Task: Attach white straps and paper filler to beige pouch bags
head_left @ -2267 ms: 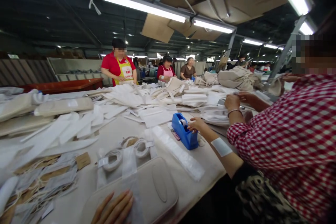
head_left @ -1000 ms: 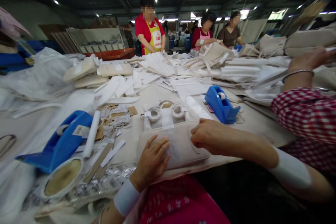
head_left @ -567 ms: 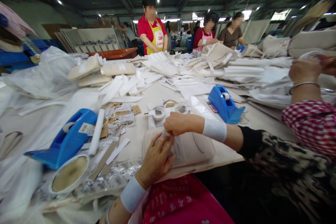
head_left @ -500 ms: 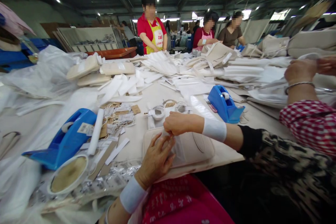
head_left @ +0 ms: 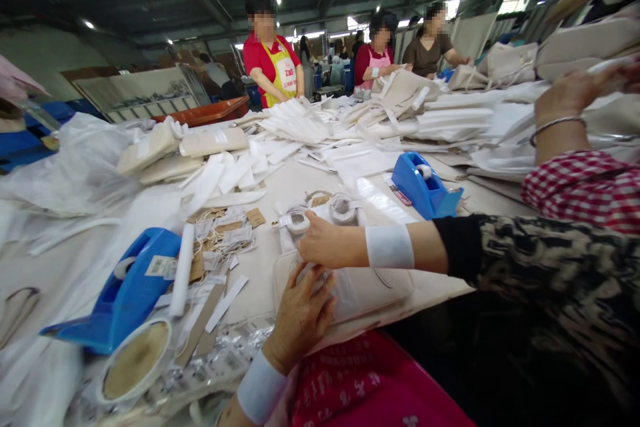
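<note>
A flat beige pouch (head_left: 380, 287) lies at the near table edge, partly under a clear plastic bag (head_left: 340, 290). My left hand (head_left: 300, 317) rests on the pouch's left end, fingers spread over the plastic. My right hand (head_left: 327, 243) reaches across above it, fingers curled at the bag's top edge near a coil of white cord (head_left: 299, 220); what it pinches is hidden. Both wrists wear white bands.
A blue tape dispenser (head_left: 130, 290) and a tape roll (head_left: 134, 360) sit at near left, a second blue dispenser (head_left: 423, 185) at right. Paper tags (head_left: 225, 230), white strips and stacked bags cover the table. A co-worker's checked sleeve (head_left: 580, 187) is at right; three people stand opposite.
My right hand has moved from the pouch's right side across to its upper left end. My left hand stays on the pouch. The view has tilted slightly down.
</note>
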Motion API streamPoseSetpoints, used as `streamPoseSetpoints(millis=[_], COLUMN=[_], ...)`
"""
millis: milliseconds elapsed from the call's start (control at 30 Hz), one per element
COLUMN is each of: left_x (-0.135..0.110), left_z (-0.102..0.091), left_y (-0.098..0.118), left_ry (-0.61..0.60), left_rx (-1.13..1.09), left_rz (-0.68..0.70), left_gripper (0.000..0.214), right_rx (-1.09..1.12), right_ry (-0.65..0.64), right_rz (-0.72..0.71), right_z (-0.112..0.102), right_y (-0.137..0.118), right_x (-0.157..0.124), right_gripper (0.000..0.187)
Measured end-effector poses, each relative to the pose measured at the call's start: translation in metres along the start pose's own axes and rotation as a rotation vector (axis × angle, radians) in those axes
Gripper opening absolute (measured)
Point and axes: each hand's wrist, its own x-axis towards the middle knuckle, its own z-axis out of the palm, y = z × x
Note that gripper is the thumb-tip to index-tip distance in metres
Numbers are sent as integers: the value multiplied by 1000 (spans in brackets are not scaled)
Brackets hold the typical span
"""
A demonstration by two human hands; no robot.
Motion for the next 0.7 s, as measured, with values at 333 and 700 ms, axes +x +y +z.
streamPoseSetpoints(millis=[333,700], left_x=[1,1], left_z=[-2,-1], left_y=[1,0], left_ry=[-63,-61], left_rx=[-19,-37], left_rz=[8,-25], left_gripper=[39,42], right_rx=[-107,161], right_ry=[248,583], right_rz=[122,360], right_z=[5,81], right_y=[71,-46], right_x=[-2,-67], right_gripper=[16,38])
